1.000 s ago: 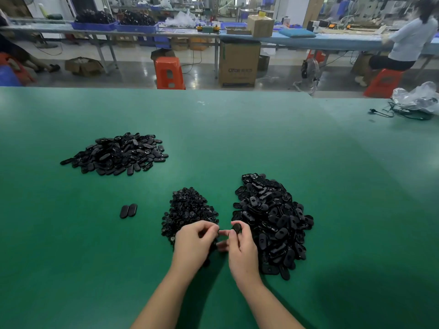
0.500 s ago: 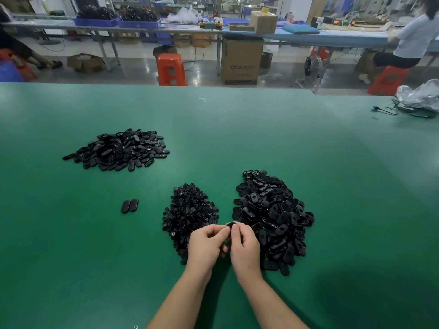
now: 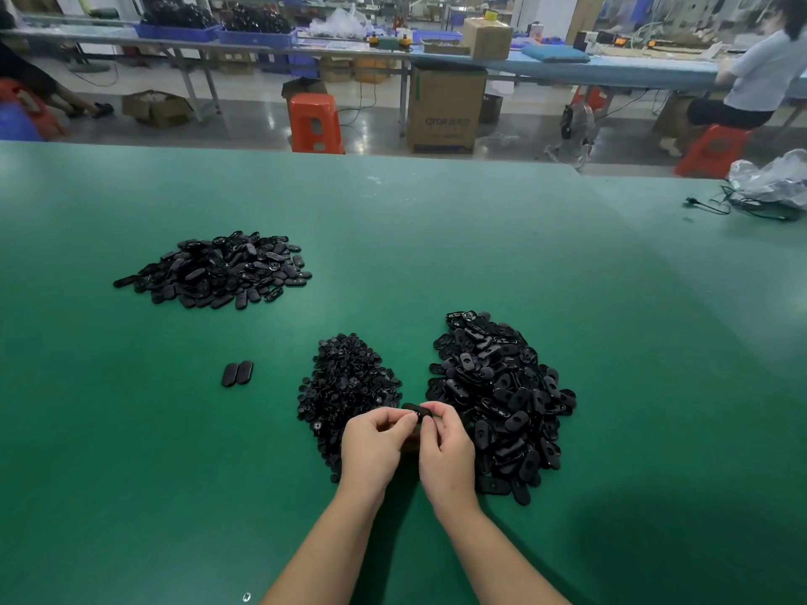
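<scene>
**On the green table (image 3: pixel 436 238): parts being joined**

At far left, likely finished ovals (image 3: pixel 214 270) are lying set aside, a loose pair (image 3: pixel 237 374) nearer. By the small-parts heap (image 3: pixel 347 382), the left hand (image 3: pixel 373 443) is pinching one oval shell (image 3: pixel 417 410), the right hand (image 3: pixel 447 447) pinching its other end; the shell heap (image 3: pixel 498 399) is sitting within right reach.

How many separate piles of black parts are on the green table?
3: a far-left pile, a pile of small round parts beyond the left hand, and a pile of oval parts beside the right hand. None seems hidden.
</scene>
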{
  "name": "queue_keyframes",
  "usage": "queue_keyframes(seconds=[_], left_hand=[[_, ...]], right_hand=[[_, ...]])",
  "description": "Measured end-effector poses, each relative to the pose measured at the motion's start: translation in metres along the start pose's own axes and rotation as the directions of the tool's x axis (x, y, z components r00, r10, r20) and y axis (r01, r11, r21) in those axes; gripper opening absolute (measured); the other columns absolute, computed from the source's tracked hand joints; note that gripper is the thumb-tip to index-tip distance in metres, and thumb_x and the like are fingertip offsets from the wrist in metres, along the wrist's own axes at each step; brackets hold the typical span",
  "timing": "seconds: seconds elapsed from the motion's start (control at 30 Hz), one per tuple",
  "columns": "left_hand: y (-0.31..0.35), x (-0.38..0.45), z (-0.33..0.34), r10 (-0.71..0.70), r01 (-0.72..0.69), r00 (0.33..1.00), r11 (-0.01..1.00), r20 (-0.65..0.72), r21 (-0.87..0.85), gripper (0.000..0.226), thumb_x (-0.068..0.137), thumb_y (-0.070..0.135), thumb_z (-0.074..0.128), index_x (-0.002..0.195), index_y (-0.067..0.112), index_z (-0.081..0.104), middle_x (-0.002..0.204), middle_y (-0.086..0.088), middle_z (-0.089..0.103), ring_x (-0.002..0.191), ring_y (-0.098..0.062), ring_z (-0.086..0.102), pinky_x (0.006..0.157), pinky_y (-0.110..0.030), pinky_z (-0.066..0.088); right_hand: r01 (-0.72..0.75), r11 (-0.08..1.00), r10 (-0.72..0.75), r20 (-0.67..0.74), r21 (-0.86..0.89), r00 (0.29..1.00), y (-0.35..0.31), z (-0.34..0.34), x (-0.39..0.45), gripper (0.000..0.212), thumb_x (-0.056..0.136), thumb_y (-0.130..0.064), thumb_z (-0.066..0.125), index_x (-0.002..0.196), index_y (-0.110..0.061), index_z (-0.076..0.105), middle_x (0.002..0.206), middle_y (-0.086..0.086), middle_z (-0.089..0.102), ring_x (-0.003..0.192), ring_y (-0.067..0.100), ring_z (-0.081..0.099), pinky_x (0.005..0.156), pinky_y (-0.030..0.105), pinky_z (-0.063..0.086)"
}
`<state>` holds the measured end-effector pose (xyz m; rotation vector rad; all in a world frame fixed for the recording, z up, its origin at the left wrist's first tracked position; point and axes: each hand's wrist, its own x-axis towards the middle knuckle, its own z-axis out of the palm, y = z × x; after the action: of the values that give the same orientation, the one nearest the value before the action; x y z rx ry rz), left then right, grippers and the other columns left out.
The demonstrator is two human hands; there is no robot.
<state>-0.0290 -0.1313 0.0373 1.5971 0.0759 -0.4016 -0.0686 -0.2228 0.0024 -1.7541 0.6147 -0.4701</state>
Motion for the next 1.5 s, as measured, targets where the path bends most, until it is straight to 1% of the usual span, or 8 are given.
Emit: queue_keyframes(seconds=[0.17, 0.3, 0.5, 0.63, 0.77, 1.13, 1.3, 1.5], left_hand=[[0.001, 0.004, 0.000, -0.002, 0.003, 1.000, 0.999, -0.020, 0.032, 0.019, 0.088, 0.008, 0.075, 0.075, 0.020, 0.081, 0.075, -0.003, 0.077, 0.075, -0.021, 0.075, 0.066, -0.030, 0.060], [0.004, 0.006, 0.000, 0.052, -0.048, 0.999, 0.974, -0.009, 0.221, 0.016, 0.089, 0.011, 0.072, 0.078, 0.020, 0.079, 0.073, 0.004, 0.076, 0.075, -0.016, 0.073, 0.072, -0.032, 0.061], [0.009, 0.003, 0.001, 0.198, -0.192, 0.979, 0.858, 0.037, 0.476, 0.016, 0.093, 0.017, 0.066, 0.093, 0.027, 0.079, 0.081, 0.016, 0.072, 0.075, 0.006, 0.065, 0.066, -0.007, 0.048], [0.008, 0.007, -0.003, 0.124, -0.111, 0.992, 0.919, -0.009, 0.378, 0.013, 0.091, 0.016, 0.071, 0.087, 0.024, 0.079, 0.074, 0.012, 0.074, 0.069, 0.001, 0.067, 0.061, -0.012, 0.050], [0.006, 0.010, -0.007, 0.051, -0.043, 0.998, 0.966, -0.024, 0.256, 0.014, 0.088, 0.012, 0.075, 0.078, 0.022, 0.078, 0.068, 0.008, 0.073, 0.059, 0.000, 0.065, 0.052, -0.013, 0.047], [0.012, 0.018, -0.014, 0.068, -0.082, 0.997, 0.894, 0.047, 0.441, 0.012, 0.087, 0.021, 0.075, 0.075, 0.026, 0.077, 0.067, 0.010, 0.072, 0.058, 0.000, 0.061, 0.055, -0.015, 0.044], [0.019, 0.018, -0.012, 0.160, -0.160, 0.986, 0.773, 0.055, 0.614, 0.015, 0.087, 0.024, 0.075, 0.073, 0.028, 0.072, 0.064, 0.011, 0.067, 0.056, -0.002, 0.057, 0.048, -0.012, 0.037], [0.017, 0.014, -0.010, 0.235, -0.185, 0.972, 0.758, 0.002, 0.626, 0.015, 0.082, 0.024, 0.079, 0.076, 0.023, 0.065, 0.078, 0.007, 0.065, 0.073, -0.011, 0.060, 0.065, -0.027, 0.047]], right_hand=[[-0.004, 1.000, 0.004, 0.011, -0.024, 1.000, 0.000, 0.000, 0.000, 0.028, 0.101, -0.011, 0.052, 0.097, -0.037, 0.060, 0.090, -0.013, 0.072, 0.089, -0.004, 0.065, 0.070, 0.008, 0.047], [0.001, 0.999, -0.001, 0.014, -0.041, 1.000, 0.000, 0.000, 0.000, 0.027, 0.101, -0.011, 0.052, 0.098, -0.036, 0.060, 0.088, -0.013, 0.073, 0.087, -0.004, 0.066, 0.070, 0.009, 0.047], [0.001, 0.999, 0.000, 0.017, -0.049, 1.000, -0.002, -0.001, -0.001, 0.027, 0.101, -0.010, 0.053, 0.099, -0.037, 0.059, 0.089, -0.012, 0.072, 0.088, -0.003, 0.066, 0.073, 0.014, 0.049], [0.006, 0.999, -0.005, 0.021, -0.054, 1.000, -0.002, -0.001, -0.002, 0.028, 0.101, -0.011, 0.053, 0.097, -0.038, 0.058, 0.088, -0.012, 0.071, 0.086, -0.003, 0.065, 0.069, 0.013, 0.049], [-0.006, 0.999, 0.007, 0.028, -0.042, 1.000, -0.001, -0.001, -0.002, 0.026, 0.102, -0.012, 0.052, 0.098, -0.036, 0.060, 0.085, -0.008, 0.072, 0.081, 0.003, 0.067, 0.071, 0.025, 0.054], [-0.001, 0.999, 0.003, 0.053, -0.050, 0.999, 0.002, 0.000, -0.003, 0.022, 0.103, -0.013, 0.051, 0.103, -0.033, 0.062, 0.085, -0.006, 0.073, 0.075, 0.013, 0.067, 0.074, 0.045, 0.057], [0.026, 0.997, -0.020, 0.078, -0.066, 0.997, 0.002, -0.001, -0.003, 0.024, 0.103, -0.014, 0.050, 0.101, -0.035, 0.060, 0.087, -0.018, 0.071, 0.073, 0.007, 0.067, 0.069, 0.036, 0.056], [0.000, 1.000, 0.000, 0.099, -0.005, 0.995, 0.003, -0.003, -0.001, 0.025, 0.104, -0.011, 0.048, 0.099, -0.033, 0.060, 0.080, -0.013, 0.070, 0.067, 0.006, 0.064, 0.063, 0.027, 0.052]])
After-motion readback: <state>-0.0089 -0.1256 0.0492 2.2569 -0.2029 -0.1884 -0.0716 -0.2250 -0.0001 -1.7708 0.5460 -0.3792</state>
